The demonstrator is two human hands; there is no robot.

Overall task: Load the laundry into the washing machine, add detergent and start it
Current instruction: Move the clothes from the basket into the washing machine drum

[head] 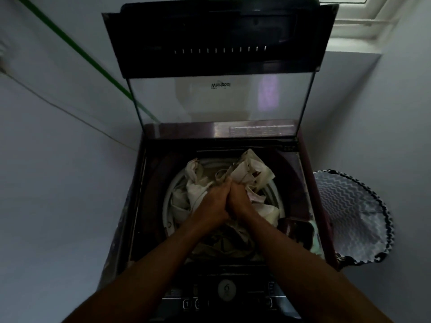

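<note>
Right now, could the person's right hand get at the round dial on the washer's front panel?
Probably yes: the dial lies uncovered between the forearms, though the right hand first has to let go of the laundry.

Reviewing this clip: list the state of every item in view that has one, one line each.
Washing machine lid: raised, standing open.
Drum: partly filled with pale laundry, which rises above the rim.
Left hand: fingers curled into the laundry, pressed against the right hand.
Right hand: likewise gripping the laundry.
Laundry basket: beside the machine, open; contents cannot be told.
Control panel: dark, no lit display visible.
</note>
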